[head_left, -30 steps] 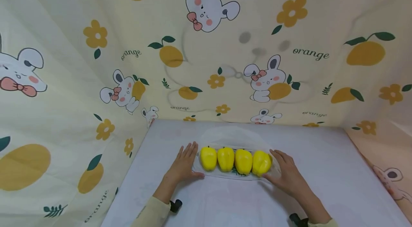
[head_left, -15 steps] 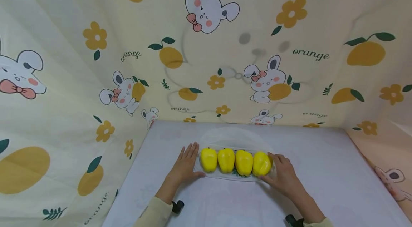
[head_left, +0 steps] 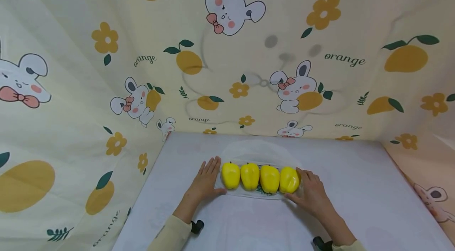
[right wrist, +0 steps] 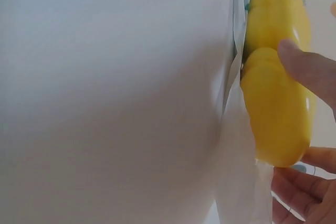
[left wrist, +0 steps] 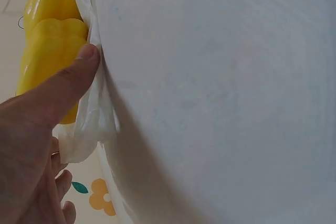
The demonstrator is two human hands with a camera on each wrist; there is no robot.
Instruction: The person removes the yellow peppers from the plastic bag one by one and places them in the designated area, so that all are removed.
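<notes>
Several yellow bell peppers stand side by side in a row on a thin white plastic bag [head_left: 245, 193] with dark green print. My right hand [head_left: 313, 193] holds the rightmost bell pepper [head_left: 289, 180], thumb at its near side and bent fingers at its far right. In the right wrist view, the thumb [right wrist: 294, 59] lies against the peppers. At the other end, my left hand [head_left: 204, 184] rests beside the leftmost bell pepper [head_left: 231, 176], fingers straight and thumb spread. The left wrist view has that thumb [left wrist: 79, 72] touching the bag's edge near the pepper.
A white table [head_left: 249, 223] lies under everything. Behind it and at both sides hangs a cream curtain [head_left: 227, 65] printed with rabbits, oranges and flowers. Part of the bag [head_left: 256, 150] spreads flat behind the peppers.
My right hand has moved slightly left and closed in round the rightmost bell pepper. My left hand has shifted a little to the right. The peppers have barely moved.
</notes>
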